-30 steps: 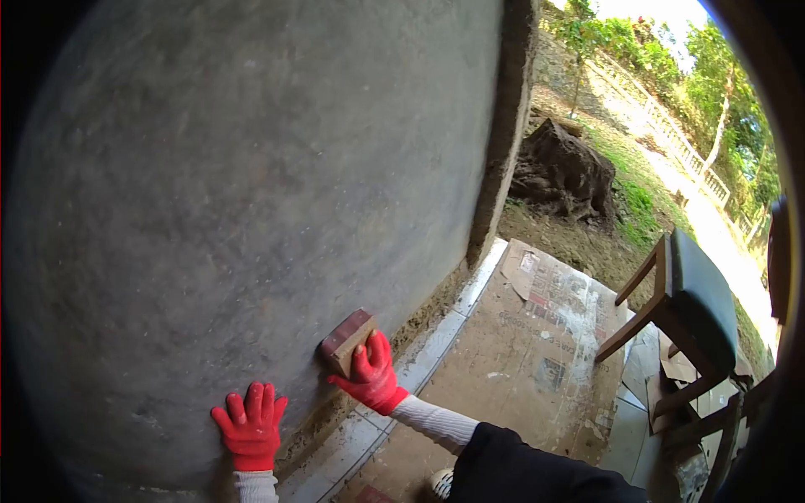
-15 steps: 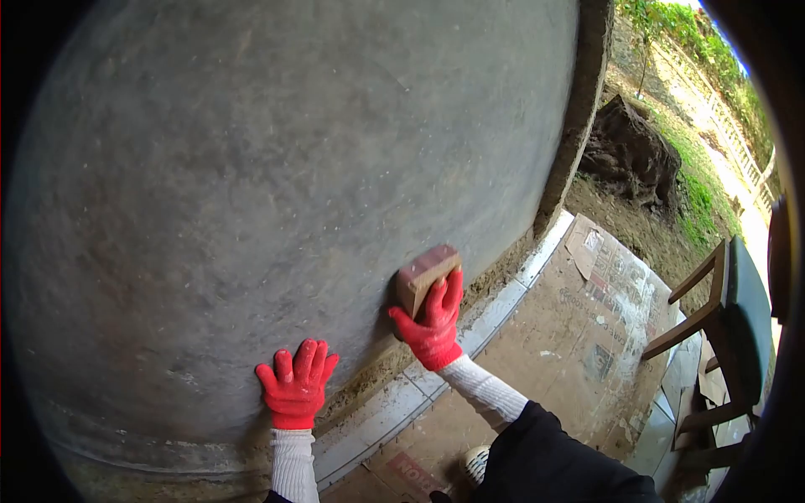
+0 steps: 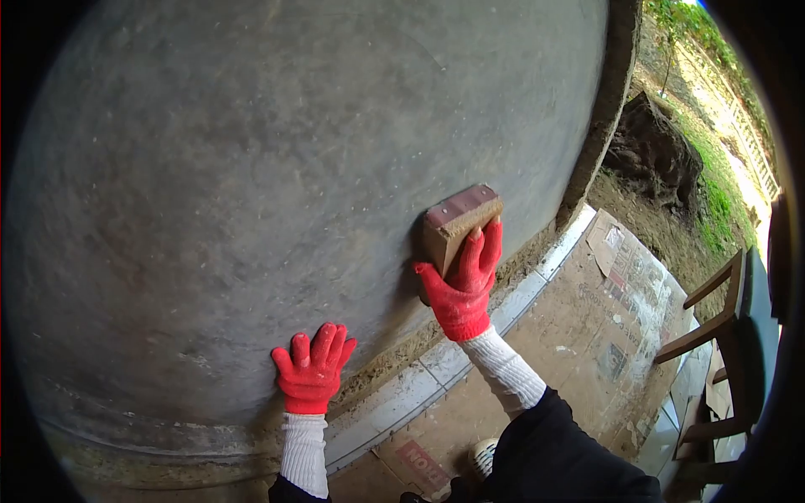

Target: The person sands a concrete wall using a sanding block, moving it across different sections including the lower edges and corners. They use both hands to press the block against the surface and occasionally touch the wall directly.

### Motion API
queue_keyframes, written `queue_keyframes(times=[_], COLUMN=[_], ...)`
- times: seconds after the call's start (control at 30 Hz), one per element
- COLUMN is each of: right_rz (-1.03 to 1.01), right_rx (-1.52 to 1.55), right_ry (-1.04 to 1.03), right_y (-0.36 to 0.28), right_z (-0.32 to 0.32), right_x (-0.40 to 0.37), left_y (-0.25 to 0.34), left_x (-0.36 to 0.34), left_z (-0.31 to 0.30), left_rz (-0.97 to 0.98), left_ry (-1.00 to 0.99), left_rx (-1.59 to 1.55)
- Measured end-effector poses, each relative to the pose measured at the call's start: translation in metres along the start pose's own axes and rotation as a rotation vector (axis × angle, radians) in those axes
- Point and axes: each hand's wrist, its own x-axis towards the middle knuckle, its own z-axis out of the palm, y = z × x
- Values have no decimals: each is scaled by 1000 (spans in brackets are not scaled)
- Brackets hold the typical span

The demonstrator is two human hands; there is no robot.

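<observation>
A sanding block (image 3: 449,237), wooden with reddish-brown sheet wrapped over its end, lies against the grey plastered wall (image 3: 277,168). My right hand (image 3: 464,289), in a red glove with a white cuff, grips it with the thumb on one side and the fingers on the other. Lower and to the left, my left hand (image 3: 310,369) in a matching glove rests flat on the wall with its fingers spread. It holds nothing. The block's face against the wall is hidden.
White tiles (image 3: 444,360) edge the wall's rough base. Flattened cardboard (image 3: 570,327) covers the floor, and a shoe (image 3: 484,457) shows on it. At the right stands a wooden chair (image 3: 725,327) with a dark green seat. A tree stump (image 3: 654,151) sits on the ground beyond.
My right hand has slid the sanding block upward along the wall. My left hand stays spread on the wall, and the whole view has shifted slightly.
</observation>
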Motion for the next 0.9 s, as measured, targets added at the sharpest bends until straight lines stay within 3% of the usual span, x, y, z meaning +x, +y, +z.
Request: queue_keyframes(times=[0.13,0.2,0.27,0.33,0.4,0.47,0.6,0.7,0.77,0.9], right_rz=[-35,35,88,161,-25,-95,9,15,-73,-107], right_rx=[-55,-46,-14,19,-5,-25,62,61,78,80], right_ry=[-24,-43,-80,-128,-73,-76,-156,-127,-74,-82], right_y=[21,35,28,12,-10,-22,-9,-36,-62,-71], right_z=[8,16,11,5,4,7,18,10,8,16], right_x=[-46,-103,-100,-84,-24,-27,-119,-84,-35,-58], left_y=[-1,-1,-5,-7,-13,-20,-32,-32,-36,-41], left_x=[-17,-6,1,0,-8,-23,-40,-53,-56,-59], left_z=[9,5,-3,-16,-43,-70,-107,-131,-145,-159], left_rz=[-13,-11,7,12,10,1,-185,-444,-474,-565], left_ry=[-103,-47,-3,-138,-156,-165,-197,-198,-230,-191], left_rx=[-15,-37,-44,-221,-266,-300,-435,-528,-555,-591])
